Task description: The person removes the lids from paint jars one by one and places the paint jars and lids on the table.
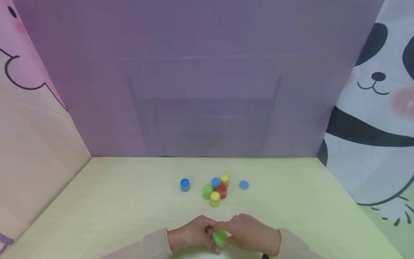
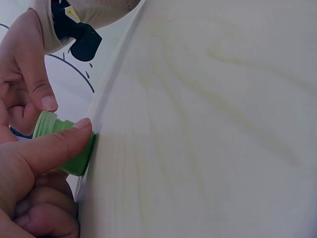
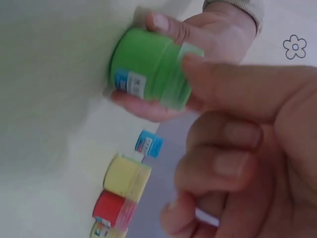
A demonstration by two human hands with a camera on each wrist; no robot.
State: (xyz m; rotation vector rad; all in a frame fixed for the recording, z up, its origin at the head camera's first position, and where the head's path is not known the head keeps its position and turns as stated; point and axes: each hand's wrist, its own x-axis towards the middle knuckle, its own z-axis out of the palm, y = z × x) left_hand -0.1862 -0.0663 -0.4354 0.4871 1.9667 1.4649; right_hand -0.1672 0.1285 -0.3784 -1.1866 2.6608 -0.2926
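A small green jar [image 3: 136,59] stands at the near edge of the table, between both hands. My left hand [image 1: 191,234] grips its body, with the thumb [image 2: 67,144] along one side and fingers around the other. My right hand [image 1: 252,233] pinches the jar's ribbed green lid [image 3: 173,82] with its thumb at the rim; the other fingers are curled. In the left wrist view the lid [image 2: 45,123] sits at the jar's top; whether it is loose I cannot tell.
Beyond the hands cluster two yellow jars [image 1: 215,199] [image 1: 224,180], a red jar [image 1: 221,191], a green jar [image 1: 207,192] and a blue jar [image 1: 216,182]. Left of them stands a blue jar [image 1: 185,185], apparently lidless. A flat blue lid [image 1: 244,185] lies right.
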